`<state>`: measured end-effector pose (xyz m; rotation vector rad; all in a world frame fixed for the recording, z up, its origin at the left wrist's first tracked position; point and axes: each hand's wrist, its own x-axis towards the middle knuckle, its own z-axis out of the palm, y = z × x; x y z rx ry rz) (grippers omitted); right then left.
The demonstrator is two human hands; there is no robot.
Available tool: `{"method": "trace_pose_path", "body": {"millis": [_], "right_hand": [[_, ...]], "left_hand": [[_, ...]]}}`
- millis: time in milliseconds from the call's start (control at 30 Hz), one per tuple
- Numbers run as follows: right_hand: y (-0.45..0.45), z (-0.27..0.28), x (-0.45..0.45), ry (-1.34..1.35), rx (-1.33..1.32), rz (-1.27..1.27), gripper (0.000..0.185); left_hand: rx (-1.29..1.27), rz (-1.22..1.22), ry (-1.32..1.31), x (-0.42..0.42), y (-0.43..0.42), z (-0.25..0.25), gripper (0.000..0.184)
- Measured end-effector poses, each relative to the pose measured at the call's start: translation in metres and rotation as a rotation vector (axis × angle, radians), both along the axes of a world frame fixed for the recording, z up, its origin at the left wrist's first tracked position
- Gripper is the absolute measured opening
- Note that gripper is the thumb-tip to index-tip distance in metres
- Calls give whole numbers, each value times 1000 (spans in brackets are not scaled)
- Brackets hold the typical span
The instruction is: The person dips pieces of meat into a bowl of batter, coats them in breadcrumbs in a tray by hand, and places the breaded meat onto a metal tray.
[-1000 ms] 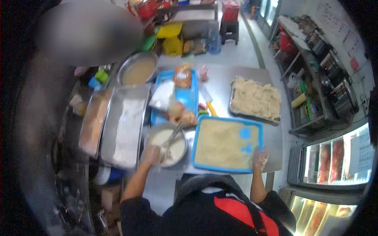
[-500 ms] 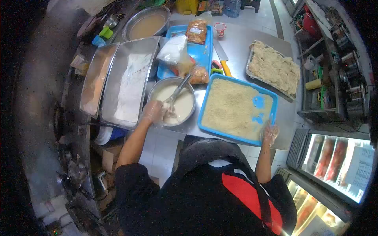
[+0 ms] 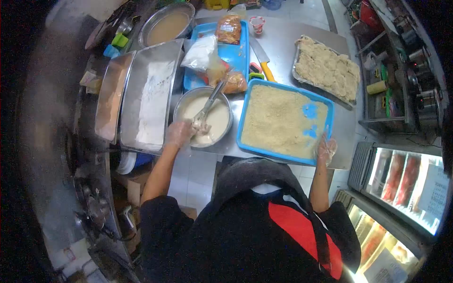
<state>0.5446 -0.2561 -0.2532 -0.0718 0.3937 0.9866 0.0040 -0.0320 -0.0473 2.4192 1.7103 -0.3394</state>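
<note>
My left hand (image 3: 179, 134), in a clear plastic glove, reaches over the near left rim of a metal bowl (image 3: 229, 126) of creamy white batter (image 3: 218, 123). Its fingers close around a pale pinkish, batter-coated piece (image 3: 204, 129), perhaps meat; they partly hide it. A metal whisk (image 3: 217, 92) leans in the bowl, its wires beside my fingertips. My right hand (image 3: 326, 150), also gloved, grips the near right corner of a blue tray (image 3: 278, 154). Beige crumbs (image 3: 281, 120) cover most of that tray, with blue patches showing through at the right.
Left of the bowl stand a metal bin of white powder (image 3: 155, 104) and one of orange-tan powder (image 3: 112, 101). Behind are a blue tray with bags (image 3: 196, 80), a yellow-handled knife (image 3: 262, 59) and a red-white cup (image 3: 257, 24). A tray of coated food (image 3: 326, 70) sits at back right.
The view has shifted slightly, so the table items sit a little higher. My left hand and the pale piece stay at the bowl near the whisk; my right hand remains at the tray corner.
</note>
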Motion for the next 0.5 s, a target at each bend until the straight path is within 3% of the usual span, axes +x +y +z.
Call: {"method": "trace_pose_path", "body": {"millis": [33,200,267,300,400,500], "right_hand": [[-1,5,-4,-98,-130,-72,35],[-14,-39,18,820,730,278,44],[-18,-64,38,862,807,394,46],[-23,-76,52,716,711,432,46],[-28,-87,54,945,746,305,48],[-21,-58,31,1397,1019,116,42]], "left_hand": [[15,8,-2,2,-1,-2,26],[24,33,-41,12,3,1,26],[29,34,-97,6,9,-10,25],[29,33,-126,1,12,-20,25],[36,-13,-234,-23,29,-60,23],[3,35,-232,-5,24,-17,23]]}}
